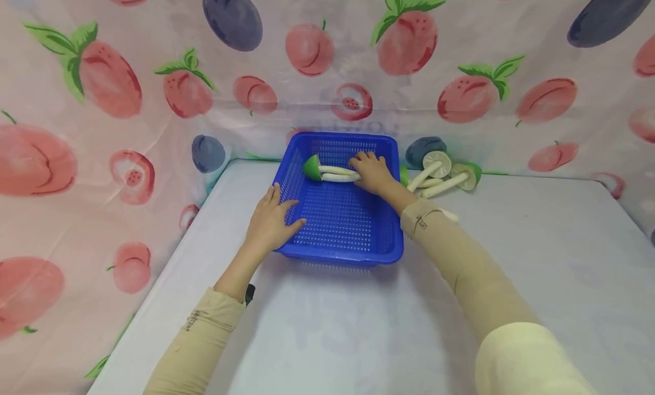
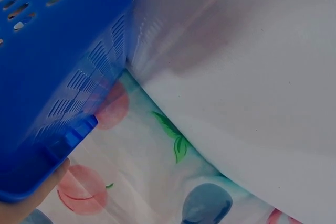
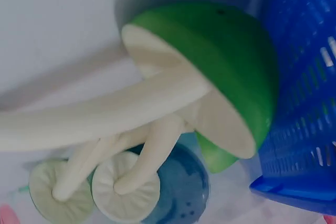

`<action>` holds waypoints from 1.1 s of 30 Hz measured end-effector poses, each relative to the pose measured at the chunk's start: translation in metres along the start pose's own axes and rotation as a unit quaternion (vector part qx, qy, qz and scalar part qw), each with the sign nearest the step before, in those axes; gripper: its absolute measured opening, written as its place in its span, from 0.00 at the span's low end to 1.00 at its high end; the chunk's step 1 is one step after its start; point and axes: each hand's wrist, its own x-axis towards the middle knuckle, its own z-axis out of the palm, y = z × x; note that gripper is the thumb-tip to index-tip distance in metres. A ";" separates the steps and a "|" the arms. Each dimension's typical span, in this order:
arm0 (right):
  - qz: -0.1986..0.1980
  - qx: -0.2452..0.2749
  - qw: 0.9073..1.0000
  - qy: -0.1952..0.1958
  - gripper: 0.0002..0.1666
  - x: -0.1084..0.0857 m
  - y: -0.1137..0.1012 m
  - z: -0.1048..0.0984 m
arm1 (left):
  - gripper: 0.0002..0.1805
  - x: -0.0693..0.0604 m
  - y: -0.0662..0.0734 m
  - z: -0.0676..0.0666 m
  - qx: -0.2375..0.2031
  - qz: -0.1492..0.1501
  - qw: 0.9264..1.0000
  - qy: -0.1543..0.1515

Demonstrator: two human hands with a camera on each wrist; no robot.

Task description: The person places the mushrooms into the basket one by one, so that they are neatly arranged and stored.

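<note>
A blue perforated basket (image 1: 335, 254) stands near the back of the table. Inside it, at the back left, lie mushroom-like pieces with a green cap (image 1: 311, 168) and pale stems (image 1: 339, 178). My left hand (image 1: 270, 221) rests on the basket's left rim, fingers fairly straight and thumb over the inside; in the left wrist view a finger lies along the rim. My right hand (image 1: 372, 172) is inside the basket at the back right, at the stem ends, fingers spread; its thumb is hidden. The right wrist view shows no part of that hand.
Several green-capped mushrooms (image 1: 467, 178) lie against the basket's right side, by the back wall; they appear large in the right wrist view, one cap (image 3: 231, 66) close to the basket wall (image 3: 299, 103). A fruit-patterned cloth (image 1: 256, 65) covers the wall behind the white table (image 1: 537, 258).
</note>
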 end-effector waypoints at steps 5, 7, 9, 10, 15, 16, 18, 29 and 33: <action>-0.004 0.026 0.999 0.018 0.24 -0.008 0.001 -0.015 | 0.32 0.002 0.002 -0.002 -0.002 0.001 1.000 0.000; -0.006 0.050 0.998 0.032 0.21 -0.012 0.003 -0.024 | 0.32 0.003 0.003 -0.003 -0.005 0.003 1.000 0.003; -0.012 0.082 0.995 0.049 0.20 -0.017 0.004 -0.033 | 0.32 0.002 0.002 -0.004 -0.003 0.004 1.000 0.005; -0.017 0.096 0.994 0.055 0.19 -0.019 0.005 -0.036 | 0.32 0.002 0.002 -0.004 -0.003 0.003 1.000 0.005; -0.032 0.143 0.987 0.068 0.18 -0.033 0.010 -0.051 | 0.32 -0.001 0.000 -0.004 -0.002 0.001 1.000 0.001; -0.031 0.147 0.986 0.071 0.18 -0.036 0.011 -0.053 | 0.32 -0.001 0.000 -0.003 -0.004 0.003 1.000 0.001; -0.034 0.155 0.984 0.083 0.18 -0.041 0.012 -0.059 | 0.32 -0.002 0.000 -0.002 -0.007 0.004 1.000 0.002; 0.001 0.171 0.979 0.114 0.16 -0.071 0.031 -0.071 | 0.31 -0.001 0.000 -0.003 -0.004 0.002 1.000 0.007; 0.004 0.170 0.979 0.116 0.15 -0.081 0.047 -0.063 | 0.32 0.000 0.000 0.000 -0.004 0.002 1.000 0.001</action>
